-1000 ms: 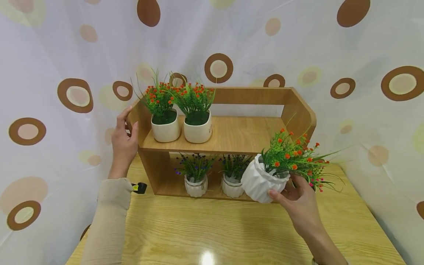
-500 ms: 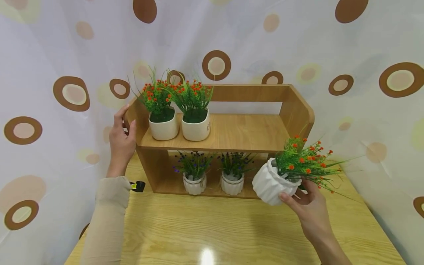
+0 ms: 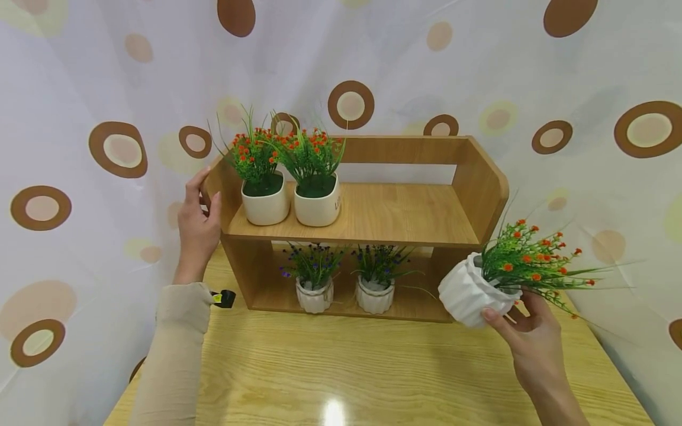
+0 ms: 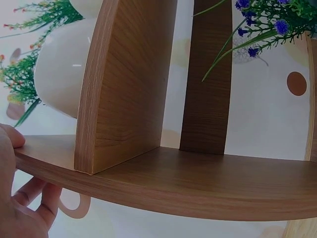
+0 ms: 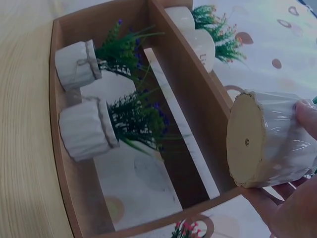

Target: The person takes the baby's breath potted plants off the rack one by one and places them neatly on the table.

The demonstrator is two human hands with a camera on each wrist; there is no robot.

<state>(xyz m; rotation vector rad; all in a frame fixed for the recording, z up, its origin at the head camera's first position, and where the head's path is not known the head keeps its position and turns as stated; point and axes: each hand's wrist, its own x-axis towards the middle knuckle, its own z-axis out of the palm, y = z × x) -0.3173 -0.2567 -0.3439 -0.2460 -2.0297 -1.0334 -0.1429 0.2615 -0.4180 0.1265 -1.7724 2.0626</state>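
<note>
My right hand point(image 3: 538, 343) holds a tilted white ribbed flowerpot point(image 3: 474, 293) with orange artificial flowers point(image 3: 533, 260), thumb on its near side. In the right wrist view the pot's flat underside point(image 5: 245, 141) faces the camera. The pot is in front of the right end of a two-tier wooden shelf point(image 3: 410, 207). At the shelf's left end my left hand point(image 3: 197, 231) grips the side panel point(image 4: 54, 156), thumb on one face and fingers on the other. Two cream pots point(image 3: 317, 204) with orange flowers stand on the upper tier, at its left.
On the lower tier are two white pots point(image 3: 375, 296) with purple flowers. Pink flowers point(image 5: 185, 230) show beyond the shelf's end in the right wrist view. A small black object point(image 3: 226, 299) lies on the wooden table point(image 3: 319, 367), left of the shelf. A dotted curtain point(image 3: 405, 71) hangs behind.
My right hand has carried the white flowerpot rightward, from in front of the lower tier to the shelf's right end. My left hand keeps its place on the side panel.
</note>
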